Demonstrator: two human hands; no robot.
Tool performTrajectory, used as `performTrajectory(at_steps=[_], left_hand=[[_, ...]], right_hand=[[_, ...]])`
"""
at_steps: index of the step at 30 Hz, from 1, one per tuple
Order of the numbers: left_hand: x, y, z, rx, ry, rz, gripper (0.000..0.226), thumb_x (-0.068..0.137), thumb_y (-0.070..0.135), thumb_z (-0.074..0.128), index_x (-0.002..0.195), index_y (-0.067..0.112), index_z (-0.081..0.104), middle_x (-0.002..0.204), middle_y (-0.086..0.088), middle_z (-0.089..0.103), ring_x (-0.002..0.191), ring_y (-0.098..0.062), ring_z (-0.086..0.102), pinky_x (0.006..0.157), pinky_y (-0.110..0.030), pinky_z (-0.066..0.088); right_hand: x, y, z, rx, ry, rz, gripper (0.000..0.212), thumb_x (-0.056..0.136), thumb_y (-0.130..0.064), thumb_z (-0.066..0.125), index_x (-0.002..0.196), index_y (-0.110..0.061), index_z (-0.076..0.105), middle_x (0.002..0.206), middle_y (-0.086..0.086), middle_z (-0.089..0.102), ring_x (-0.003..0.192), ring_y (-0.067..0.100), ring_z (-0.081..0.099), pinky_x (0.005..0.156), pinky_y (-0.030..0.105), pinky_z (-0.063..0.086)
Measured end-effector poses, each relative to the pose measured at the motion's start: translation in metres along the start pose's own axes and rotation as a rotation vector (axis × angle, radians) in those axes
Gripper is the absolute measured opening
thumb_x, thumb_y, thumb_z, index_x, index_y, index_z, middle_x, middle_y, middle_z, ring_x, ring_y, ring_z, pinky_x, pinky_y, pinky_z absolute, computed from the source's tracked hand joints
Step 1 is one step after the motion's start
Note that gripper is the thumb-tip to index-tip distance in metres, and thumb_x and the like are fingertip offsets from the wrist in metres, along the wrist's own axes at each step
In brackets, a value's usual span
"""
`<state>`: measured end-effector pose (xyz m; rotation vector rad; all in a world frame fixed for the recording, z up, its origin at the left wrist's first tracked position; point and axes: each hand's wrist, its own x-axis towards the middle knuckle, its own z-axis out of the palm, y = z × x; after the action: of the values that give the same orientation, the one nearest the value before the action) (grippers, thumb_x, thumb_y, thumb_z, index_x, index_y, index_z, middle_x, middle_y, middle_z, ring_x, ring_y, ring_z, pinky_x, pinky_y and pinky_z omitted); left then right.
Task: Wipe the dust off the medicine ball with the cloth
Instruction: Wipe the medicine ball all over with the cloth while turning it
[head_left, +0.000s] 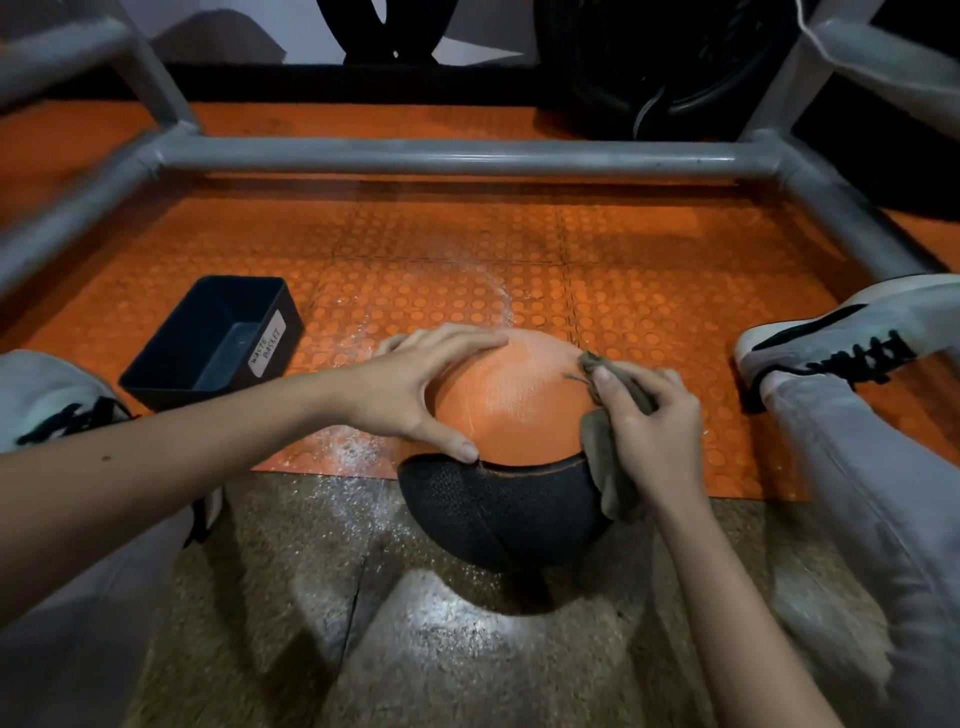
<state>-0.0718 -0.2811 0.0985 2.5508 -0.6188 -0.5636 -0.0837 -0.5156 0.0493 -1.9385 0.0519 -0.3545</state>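
The medicine ball sits on the floor between my legs, orange on top and black on the near side, with pale dust on the orange panel. My left hand rests spread over its left upper side, thumb at the seam. My right hand grips a crumpled brown cloth against the ball's right side; part of the cloth hangs down below my palm.
A black bin labelled waste basket stands on the orange studded mat to the left. A grey pipe frame crosses behind. My shoes flank the ball. White dust lies on the mat and speckled floor.
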Motion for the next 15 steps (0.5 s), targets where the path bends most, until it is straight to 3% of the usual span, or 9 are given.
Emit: performTrajectory(at_steps=[1, 3, 6, 8, 10, 12, 15], left_hand=[[0.001, -0.002, 0.0, -0.042, -0.005, -0.016, 0.101, 0.049, 0.075, 0.064, 0.13, 0.066, 0.004, 0.14, 0.039, 0.006, 0.136, 0.0, 0.008, 0.115, -0.052, 0.007], [0.004, -0.003, 0.005, -0.112, -0.016, -0.021, 0.107, 0.048, 0.072, 0.069, 0.133, 0.065, 0.004, 0.143, 0.038, 0.002, 0.14, -0.005, 0.007, 0.115, -0.055, 0.012], [0.006, 0.003, 0.013, -0.121, 0.025, -0.019, 0.111, 0.045, 0.072, 0.069, 0.136, 0.06, 0.005, 0.143, 0.039, 0.001, 0.139, -0.003, 0.006, 0.116, -0.052, 0.01], [0.007, 0.009, 0.017, -0.105, 0.076, -0.024, 0.11, 0.042, 0.073, 0.065, 0.134, 0.059, 0.005, 0.142, 0.036, 0.004, 0.135, 0.0, 0.006, 0.115, -0.049, 0.009], [0.007, 0.012, 0.021, -0.088, 0.108, -0.014, 0.106, 0.041, 0.072, 0.061, 0.131, 0.058, 0.006, 0.145, 0.03, 0.008, 0.136, -0.002, 0.008, 0.115, -0.049, 0.009], [0.007, 0.01, 0.022, -0.056, 0.11, -0.006, 0.106, 0.042, 0.073, 0.058, 0.133, 0.057, 0.005, 0.148, 0.027, 0.006, 0.136, -0.005, 0.008, 0.114, -0.049, 0.009], [0.005, 0.017, 0.015, 0.01, 0.038, -0.032, 0.117, 0.052, 0.072, 0.069, 0.143, 0.047, 0.0, 0.15, 0.027, -0.002, 0.138, -0.005, 0.002, 0.113, -0.043, 0.002]], right_hand=[[0.001, 0.001, -0.002, 0.018, -0.021, 0.004, 0.015, 0.087, -0.017, 0.066, 0.096, -0.027, 0.07, 0.095, 0.007, 0.064, 0.085, -0.003, 0.054, 0.085, 0.01, 0.041], [0.007, 0.001, -0.006, 0.027, -0.035, 0.042, 0.014, 0.087, -0.017, 0.067, 0.093, -0.03, 0.069, 0.096, 0.005, 0.066, 0.087, 0.0, 0.056, 0.083, 0.011, 0.041], [0.005, -0.005, -0.005, -0.145, 0.028, 0.041, 0.011, 0.089, -0.027, 0.062, 0.093, -0.026, 0.073, 0.098, 0.005, 0.066, 0.099, 0.02, 0.058, 0.086, 0.029, 0.044], [-0.016, -0.022, 0.01, -0.36, 0.061, -0.153, 0.017, 0.089, -0.032, 0.058, 0.092, -0.025, 0.073, 0.093, 0.004, 0.063, 0.093, 0.027, 0.057, 0.08, 0.04, 0.046], [-0.048, -0.041, 0.027, -0.499, 0.04, -0.392, 0.018, 0.084, -0.034, 0.056, 0.086, -0.026, 0.072, 0.084, 0.0, 0.059, 0.082, 0.024, 0.054, 0.07, 0.035, 0.042], [-0.06, -0.048, 0.029, -0.541, -0.02, -0.504, 0.016, 0.081, -0.036, 0.057, 0.083, -0.029, 0.072, 0.08, -0.004, 0.056, 0.079, 0.021, 0.049, 0.068, 0.033, 0.035], [-0.022, -0.032, 0.015, -0.472, 0.0, -0.321, 0.017, 0.086, -0.035, 0.059, 0.093, -0.029, 0.073, 0.089, 0.002, 0.057, 0.092, 0.025, 0.051, 0.079, 0.041, 0.04]])
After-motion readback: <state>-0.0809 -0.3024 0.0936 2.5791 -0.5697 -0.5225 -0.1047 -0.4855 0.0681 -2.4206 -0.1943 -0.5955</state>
